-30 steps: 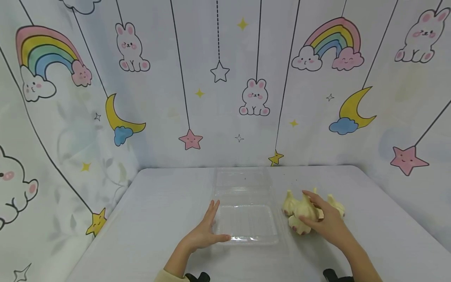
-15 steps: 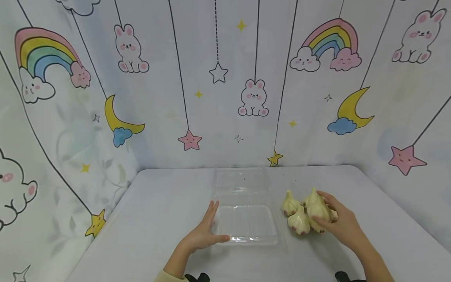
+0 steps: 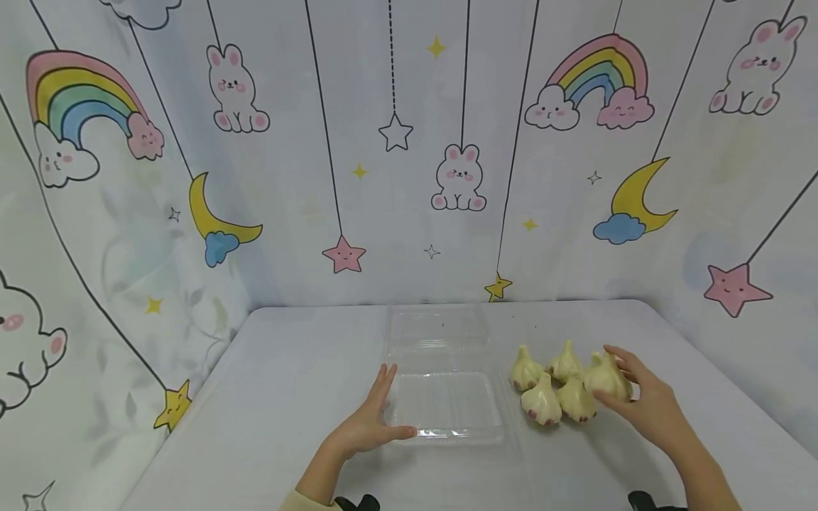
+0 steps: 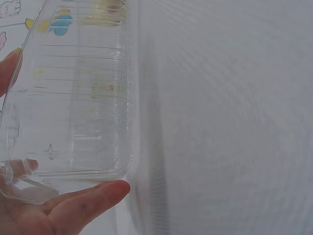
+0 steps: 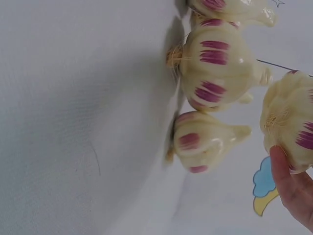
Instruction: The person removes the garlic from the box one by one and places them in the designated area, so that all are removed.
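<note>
My right hand (image 3: 653, 406) holds a pale garlic bulb (image 3: 606, 377) between thumb and fingers, at the right side of a group of bulbs. In the right wrist view the held bulb (image 5: 288, 115) shows purple streaks and a rooty base, raised beside the standing ones. Several more garlic bulbs (image 3: 541, 403) stand close together on the table. A clear plastic box (image 3: 447, 408) lies with its lid (image 3: 441, 330) folded back behind it. My left hand (image 3: 366, 424) rests at its near left corner, thumb along the front edge, straight fingers along the left side.
A white cloth covers the table (image 3: 307, 355). Behind it and along the sides hangs a printed curtain (image 3: 396, 206) with rabbits, rainbows, moons and stars. The garlic group stands right of the box, a narrow strip of cloth between them.
My right hand has carried its garlic bulb rightward across the group, uncovering the bulbs on the left and in the middle. The left hand and the box have stayed in place.
</note>
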`<state>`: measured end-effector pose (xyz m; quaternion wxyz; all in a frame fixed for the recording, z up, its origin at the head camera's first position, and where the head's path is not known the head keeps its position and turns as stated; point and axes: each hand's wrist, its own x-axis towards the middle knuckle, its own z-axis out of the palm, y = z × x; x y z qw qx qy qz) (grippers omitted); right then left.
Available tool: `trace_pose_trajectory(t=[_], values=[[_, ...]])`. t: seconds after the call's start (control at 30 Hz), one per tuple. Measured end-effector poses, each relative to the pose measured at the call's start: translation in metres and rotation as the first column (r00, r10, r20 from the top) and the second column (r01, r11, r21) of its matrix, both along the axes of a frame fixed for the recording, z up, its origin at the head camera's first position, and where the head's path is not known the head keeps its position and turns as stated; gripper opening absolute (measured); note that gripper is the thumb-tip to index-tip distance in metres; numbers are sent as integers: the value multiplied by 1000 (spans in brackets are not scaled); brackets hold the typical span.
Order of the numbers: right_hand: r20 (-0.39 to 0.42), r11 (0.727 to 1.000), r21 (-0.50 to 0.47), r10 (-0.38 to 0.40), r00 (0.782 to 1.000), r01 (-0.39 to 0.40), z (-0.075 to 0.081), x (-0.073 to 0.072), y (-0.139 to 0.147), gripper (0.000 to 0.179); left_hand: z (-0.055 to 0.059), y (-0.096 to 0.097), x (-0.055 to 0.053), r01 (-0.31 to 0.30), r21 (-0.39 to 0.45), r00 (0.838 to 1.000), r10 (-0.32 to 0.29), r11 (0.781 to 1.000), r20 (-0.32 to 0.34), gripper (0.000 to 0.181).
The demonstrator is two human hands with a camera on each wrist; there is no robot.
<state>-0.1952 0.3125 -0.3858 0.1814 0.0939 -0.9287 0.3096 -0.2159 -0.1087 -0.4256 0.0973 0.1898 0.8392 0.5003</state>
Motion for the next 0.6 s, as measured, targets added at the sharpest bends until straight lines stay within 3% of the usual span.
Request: trace_pose_trajectory(t=[0.6], values=[[114,998,67,-28,993,20,-14,-8,18,73,-1,0,-2,-2,-4,1000,2,1000,-4,108]])
